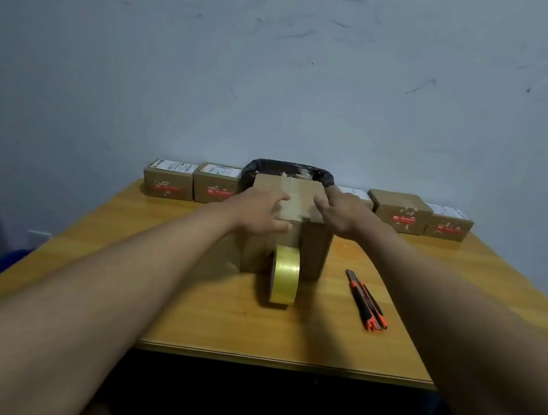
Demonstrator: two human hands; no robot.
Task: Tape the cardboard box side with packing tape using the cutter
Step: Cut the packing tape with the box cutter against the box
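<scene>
A brown cardboard box (312, 250) stands in the middle of the wooden table (183, 317). My left hand (260, 210) lies flat on its top left, fingers spread. On the top right edge rests my right hand (337, 211), also flat. A strip of tape runs over the box top between the hands and down the front face to the yellowish tape roll (285, 276), which stands on edge against the box front. The orange and black cutter (366, 301) lies on the table to the right of the roll, untouched.
Several small cardboard parcels (169, 179) with red labels line the table's far edge against the wall. A black-lined bin (287, 171) sits behind the box. The table's near edge (281, 363) is close to my body.
</scene>
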